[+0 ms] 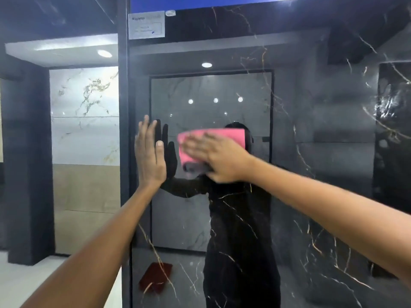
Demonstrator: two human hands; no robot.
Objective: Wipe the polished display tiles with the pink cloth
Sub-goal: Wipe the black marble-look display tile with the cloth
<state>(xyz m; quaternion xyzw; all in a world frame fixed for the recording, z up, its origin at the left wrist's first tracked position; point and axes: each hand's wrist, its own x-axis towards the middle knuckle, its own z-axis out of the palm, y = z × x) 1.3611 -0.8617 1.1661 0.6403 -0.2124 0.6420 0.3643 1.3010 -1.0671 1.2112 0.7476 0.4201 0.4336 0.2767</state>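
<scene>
A tall, glossy black display tile [311,152] with gold and white veins stands upright in front of me and mirrors the room and a dark figure. The pink cloth [224,135] lies flat against it at about head height. My right hand [218,156] presses the cloth to the tile with spread, straight fingers; the hand is motion-blurred. My left hand [150,155] rests flat on the tile near its left edge, fingers straight and pointing up, a little left of the cloth.
A white paper label [146,25] is stuck at the tile's top left corner. A dark frame post [123,130] borders the tile on the left. Beyond it stand a white marble tile [84,114] and a beige one [86,207]. Pale floor lies at lower left.
</scene>
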